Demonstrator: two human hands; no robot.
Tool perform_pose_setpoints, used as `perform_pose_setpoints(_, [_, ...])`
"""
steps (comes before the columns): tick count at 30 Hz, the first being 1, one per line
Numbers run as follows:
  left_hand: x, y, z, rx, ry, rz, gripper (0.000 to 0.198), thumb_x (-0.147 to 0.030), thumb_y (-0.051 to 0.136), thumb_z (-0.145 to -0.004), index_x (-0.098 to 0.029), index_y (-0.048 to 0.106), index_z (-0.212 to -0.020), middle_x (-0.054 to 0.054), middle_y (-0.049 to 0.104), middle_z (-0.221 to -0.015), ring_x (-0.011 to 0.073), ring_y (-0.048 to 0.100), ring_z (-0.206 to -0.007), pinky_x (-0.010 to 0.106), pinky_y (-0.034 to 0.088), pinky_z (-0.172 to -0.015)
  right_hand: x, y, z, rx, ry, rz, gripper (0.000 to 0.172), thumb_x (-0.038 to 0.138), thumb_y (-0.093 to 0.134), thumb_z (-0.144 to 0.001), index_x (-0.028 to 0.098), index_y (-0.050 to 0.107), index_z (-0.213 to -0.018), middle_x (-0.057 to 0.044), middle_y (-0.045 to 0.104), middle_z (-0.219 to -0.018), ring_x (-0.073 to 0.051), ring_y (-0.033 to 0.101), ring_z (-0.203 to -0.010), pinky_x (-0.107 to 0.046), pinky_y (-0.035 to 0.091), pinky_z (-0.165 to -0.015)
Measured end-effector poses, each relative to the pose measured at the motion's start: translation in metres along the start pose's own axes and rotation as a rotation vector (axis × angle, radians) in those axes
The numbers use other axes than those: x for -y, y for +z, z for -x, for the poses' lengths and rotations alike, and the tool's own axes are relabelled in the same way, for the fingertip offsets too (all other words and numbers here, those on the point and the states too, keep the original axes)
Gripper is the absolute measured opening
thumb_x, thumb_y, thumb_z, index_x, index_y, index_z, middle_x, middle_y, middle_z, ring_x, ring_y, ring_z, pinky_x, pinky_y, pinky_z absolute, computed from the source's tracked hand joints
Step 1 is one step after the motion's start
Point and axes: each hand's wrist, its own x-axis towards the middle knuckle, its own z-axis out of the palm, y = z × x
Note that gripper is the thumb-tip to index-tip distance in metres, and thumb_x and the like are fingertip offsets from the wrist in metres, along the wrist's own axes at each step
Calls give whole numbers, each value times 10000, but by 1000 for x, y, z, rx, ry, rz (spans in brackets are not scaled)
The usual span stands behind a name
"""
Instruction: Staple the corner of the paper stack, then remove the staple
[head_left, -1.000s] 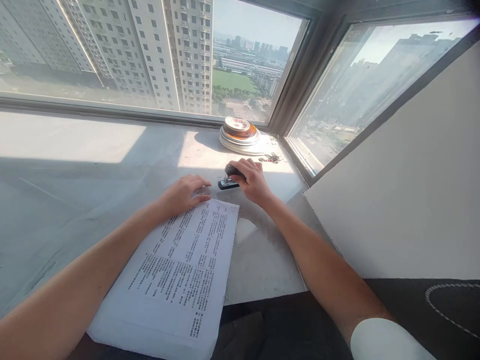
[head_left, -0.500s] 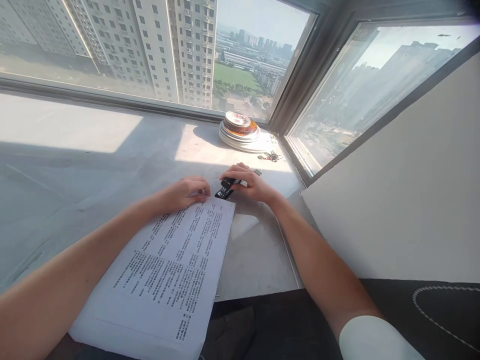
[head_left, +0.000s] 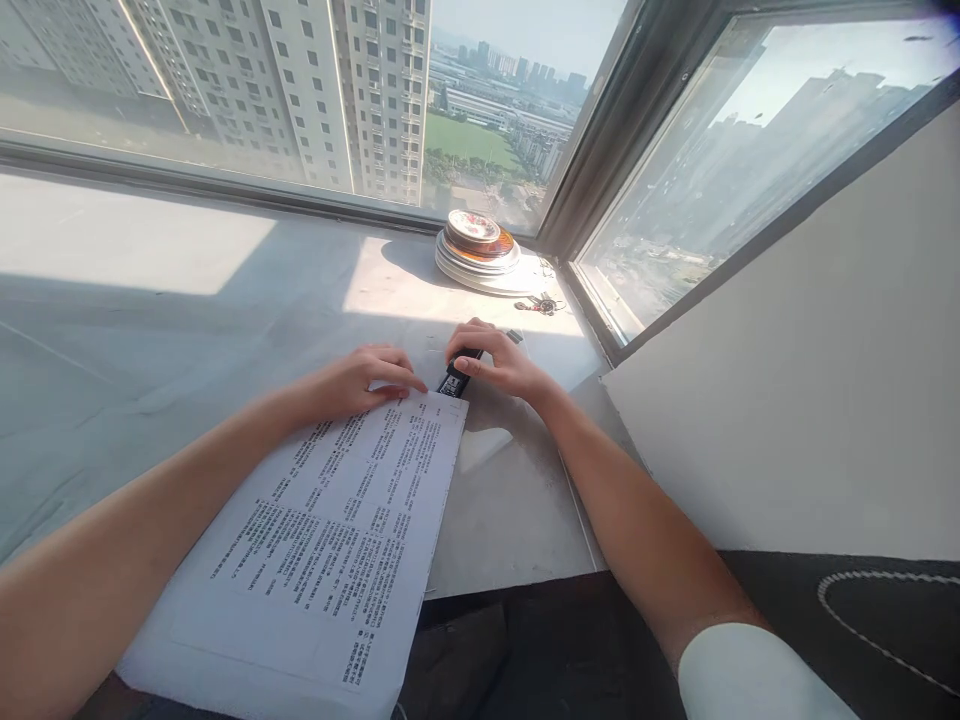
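Observation:
A stack of printed paper sheets [head_left: 322,540] slants over the front of the sill, its lower end hanging past the edge. At its top edge my left hand [head_left: 382,378] grips the paper, index finger reaching along the edge towards the corner. My right hand [head_left: 491,360] is wrapped round a black stapler [head_left: 452,383], fingers over its top and thumb at the side. The stapler's front end meets the paper's top edge near the right corner; whether the paper sits between its jaws cannot be made out.
Behind my hands, a stack of round plates or lids [head_left: 478,258] stands by the window corner. A small dark tangle, perhaps keys [head_left: 541,305], lies before it. A white panel [head_left: 810,380] rises at right; a pale cord [head_left: 862,580] loops below it.
My right hand has lowered slightly around the stapler, whose front now touches the paper's edge. My left index finger has straightened towards the stapler. The view has shifted a little.

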Motion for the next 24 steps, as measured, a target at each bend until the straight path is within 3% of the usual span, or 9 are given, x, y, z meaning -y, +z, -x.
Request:
perform_pose_setpoints(4, [4, 0, 1, 7, 16, -37, 293, -309, 623, -1036, -343, 883, -1167, 78, 804, -1038, 229, 738, -927, 410, 609, -908, 6, 4, -3, -13, 15, 19, 544, 711, 461, -1092, 259, 659, -863, -27, 700, -935, -216, 574, -918, -404, 426, -995])
perform_pose_setpoints(8, [4, 1, 0, -11, 20, -46, 283, -303, 628, -1036, -350, 888, -1137, 68, 804, -1021, 222, 737, -901, 407, 608, -907, 8, 11, -4, -44, 30, 85, 515, 547, 426, -1124, 247, 535, -720, -14, 605, -799, -199, 506, -819, -405, 412, -957])
perform_pose_setpoints(13, [2, 3, -1, -43, -5, -10, 237, -356, 666, -1024, -349, 896, -1081, 65, 804, -995, 226, 737, -894, 417, 609, -935, 12, 17, -5, -13, 42, 170, 366, 308, 421, -1048, 242, 517, -701, -34, 617, -832, -223, 488, -899, -432, 389, -1000])
perform_pose_setpoints(24, [-1, 3, -2, -58, -36, -6, 215, -388, 688, -1008, -349, 892, -1061, 51, 802, -987, 224, 735, -891, 410, 618, -934, 17, 23, -5, 12, 67, 270, 339, 236, 447, -1015, 237, 539, -689, -51, 578, -813, -257, 448, -967, -452, 353, -996])
